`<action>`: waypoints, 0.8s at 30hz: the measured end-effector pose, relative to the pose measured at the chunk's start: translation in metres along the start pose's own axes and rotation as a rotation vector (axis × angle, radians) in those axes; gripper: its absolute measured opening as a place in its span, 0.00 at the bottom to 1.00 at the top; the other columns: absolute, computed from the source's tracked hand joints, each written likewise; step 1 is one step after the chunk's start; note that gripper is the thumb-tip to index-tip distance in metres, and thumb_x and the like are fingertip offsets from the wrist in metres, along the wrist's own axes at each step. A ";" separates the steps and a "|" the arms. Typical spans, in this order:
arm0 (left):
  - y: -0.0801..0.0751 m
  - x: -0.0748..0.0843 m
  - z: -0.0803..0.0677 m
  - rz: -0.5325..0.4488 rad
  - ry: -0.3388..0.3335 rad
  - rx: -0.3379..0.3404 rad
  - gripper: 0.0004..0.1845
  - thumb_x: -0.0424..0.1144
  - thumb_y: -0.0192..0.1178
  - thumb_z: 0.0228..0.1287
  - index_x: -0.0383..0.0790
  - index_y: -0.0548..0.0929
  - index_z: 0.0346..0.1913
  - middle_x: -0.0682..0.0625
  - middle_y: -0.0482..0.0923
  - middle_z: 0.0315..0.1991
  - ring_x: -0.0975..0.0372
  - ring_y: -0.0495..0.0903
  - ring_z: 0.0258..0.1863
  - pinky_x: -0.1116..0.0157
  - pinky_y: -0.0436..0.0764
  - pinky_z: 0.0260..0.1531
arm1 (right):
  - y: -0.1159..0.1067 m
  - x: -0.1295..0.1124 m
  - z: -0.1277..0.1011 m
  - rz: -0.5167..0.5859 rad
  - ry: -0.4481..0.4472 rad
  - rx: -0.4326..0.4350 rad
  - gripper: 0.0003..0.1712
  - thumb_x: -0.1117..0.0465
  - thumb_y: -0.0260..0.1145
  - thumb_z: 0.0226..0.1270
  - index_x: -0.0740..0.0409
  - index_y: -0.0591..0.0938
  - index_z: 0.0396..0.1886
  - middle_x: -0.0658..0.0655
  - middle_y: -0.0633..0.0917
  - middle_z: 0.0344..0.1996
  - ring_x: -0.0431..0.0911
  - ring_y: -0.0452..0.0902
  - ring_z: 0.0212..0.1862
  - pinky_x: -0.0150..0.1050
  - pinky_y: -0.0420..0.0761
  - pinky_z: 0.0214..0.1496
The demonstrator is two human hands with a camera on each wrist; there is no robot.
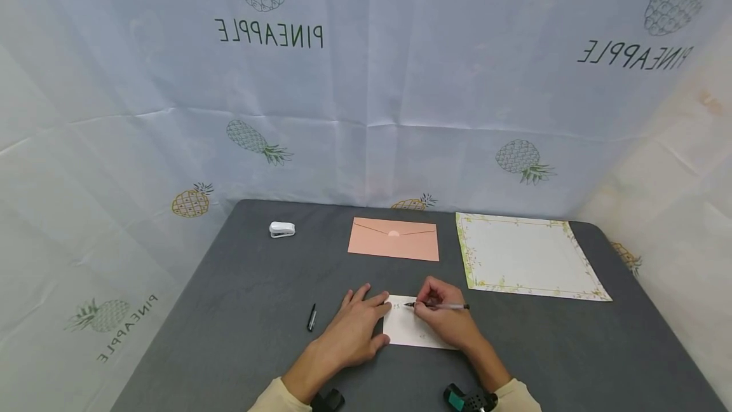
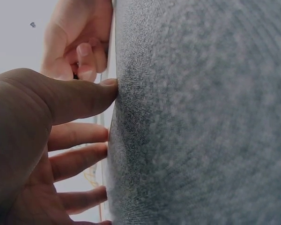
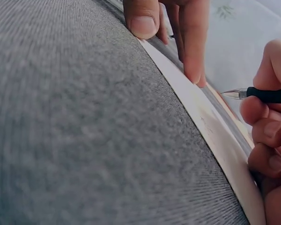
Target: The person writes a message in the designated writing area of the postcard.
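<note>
Pen [image 1: 443, 306] held in the right hand [image 1: 446, 320], its fingers curled round the barrel near the dark grip; in the right wrist view the fine metal tip stood just above the card's surface, and contact could not be confirmed. The pen's long axis ran roughly 3 to 9 o'clock across the head view, tip pointing toward 9 o'clock, the tail end toward 3 o'clock. The tip lay at the upper left part of a small white card [image 1: 408, 330], where a few written marks showed. The step in hand was judged to be writing on the card, early in its first line; the next move would call for a steady card and small strokes carried toward 3 o'clock.

The left hand [image 1: 354, 326] lay flat at the card's 9 o'clock edge, fingers [image 2: 82, 136] straight and spread, thumb pressing the edge to the grey worktop [image 1: 240, 310]. The card sat near the worktop's front edge, at centre.

Outward: a black pen cap [image 1: 311, 317] at 9 o'clock of the left hand; a pink envelope [image 1: 393, 239] at 12 o'clock; a floral-bordered letter sheet [image 1: 528, 255] at 2 o'clock; a small white stapler [image 1: 283, 229] at 11 o'clock.
</note>
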State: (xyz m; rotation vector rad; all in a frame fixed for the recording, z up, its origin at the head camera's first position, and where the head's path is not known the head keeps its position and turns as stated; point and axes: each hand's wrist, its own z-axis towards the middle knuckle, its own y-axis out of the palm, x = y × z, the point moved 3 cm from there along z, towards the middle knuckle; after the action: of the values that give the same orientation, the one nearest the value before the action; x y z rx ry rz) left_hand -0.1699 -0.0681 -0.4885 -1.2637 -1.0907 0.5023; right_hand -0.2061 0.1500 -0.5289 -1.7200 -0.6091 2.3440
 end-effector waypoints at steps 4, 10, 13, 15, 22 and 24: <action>0.000 0.000 0.000 0.003 0.000 0.006 0.32 0.49 0.78 0.68 0.45 0.85 0.72 0.51 0.77 0.78 0.41 0.68 0.82 0.32 0.68 0.77 | 0.001 -0.001 -0.001 -0.016 -0.066 0.012 0.21 0.77 0.74 0.56 0.43 0.81 0.28 0.44 0.84 0.25 0.35 0.74 0.25 0.30 0.72 0.27; 0.001 0.000 0.000 0.004 0.006 0.013 0.32 0.49 0.78 0.67 0.45 0.85 0.72 0.50 0.78 0.78 0.40 0.68 0.82 0.32 0.68 0.77 | 0.005 -0.002 -0.003 -0.033 -0.105 0.013 0.22 0.76 0.75 0.54 0.42 0.81 0.28 0.42 0.82 0.23 0.33 0.71 0.23 0.29 0.69 0.26; 0.001 0.000 0.000 0.003 0.004 0.010 0.32 0.49 0.78 0.67 0.45 0.85 0.72 0.50 0.78 0.78 0.40 0.68 0.82 0.32 0.68 0.77 | 0.005 -0.002 -0.003 -0.039 -0.096 0.005 0.22 0.76 0.75 0.55 0.42 0.81 0.28 0.42 0.82 0.22 0.33 0.70 0.24 0.28 0.68 0.26; 0.000 -0.001 0.000 0.000 0.002 0.008 0.32 0.49 0.78 0.67 0.45 0.85 0.72 0.50 0.77 0.78 0.40 0.68 0.82 0.32 0.68 0.77 | 0.006 -0.002 -0.003 -0.043 -0.093 0.006 0.22 0.76 0.75 0.55 0.41 0.81 0.28 0.42 0.82 0.22 0.33 0.70 0.24 0.29 0.68 0.26; 0.001 -0.001 0.000 -0.008 0.000 0.005 0.32 0.48 0.78 0.67 0.45 0.85 0.72 0.50 0.78 0.78 0.40 0.67 0.83 0.32 0.68 0.78 | 0.005 -0.003 -0.003 -0.065 -0.099 0.026 0.22 0.75 0.75 0.56 0.40 0.81 0.28 0.41 0.83 0.23 0.33 0.71 0.24 0.29 0.69 0.27; 0.001 -0.001 0.000 -0.008 -0.001 0.003 0.32 0.48 0.78 0.67 0.45 0.85 0.72 0.50 0.78 0.78 0.40 0.67 0.83 0.32 0.67 0.78 | 0.005 -0.003 -0.003 -0.068 -0.102 0.033 0.22 0.75 0.75 0.56 0.40 0.81 0.28 0.40 0.83 0.24 0.33 0.71 0.24 0.29 0.69 0.27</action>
State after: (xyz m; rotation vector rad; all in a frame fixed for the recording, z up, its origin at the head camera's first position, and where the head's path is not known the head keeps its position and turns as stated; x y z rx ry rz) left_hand -0.1702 -0.0686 -0.4896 -1.2557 -1.0950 0.4980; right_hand -0.2014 0.1448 -0.5293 -1.5486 -0.6315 2.3927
